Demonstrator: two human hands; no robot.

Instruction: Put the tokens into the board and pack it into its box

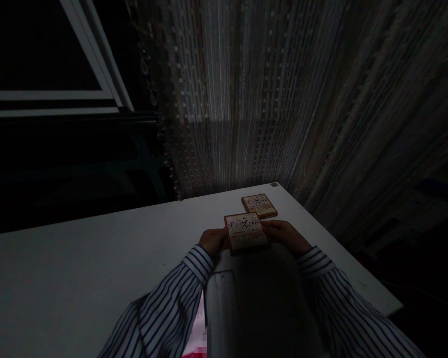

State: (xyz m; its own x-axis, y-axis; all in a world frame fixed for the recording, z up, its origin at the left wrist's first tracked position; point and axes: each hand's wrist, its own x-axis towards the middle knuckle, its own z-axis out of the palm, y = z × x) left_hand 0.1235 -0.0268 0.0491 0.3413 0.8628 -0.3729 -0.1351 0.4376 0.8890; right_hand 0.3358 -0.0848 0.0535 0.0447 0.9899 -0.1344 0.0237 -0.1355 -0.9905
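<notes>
Both my hands hold a flat square box by its opposite sides, its lid tilted toward me. Dark brush-style characters are printed on its pale, brown-edged cover. My left hand closes on the left side, its fingers partly hidden. On the right side, my right hand grips the edge, with the thumb along the top. Just behind lies a second, matching box flat on the white table, apart from my hands as far as I can see.
The dim room has a beaded string curtain hanging behind the table. A white-framed window or panel is at upper left. Below my hands sits a grey object, with a lit pinkish surface beside it. The table's right edge slopes down toward me.
</notes>
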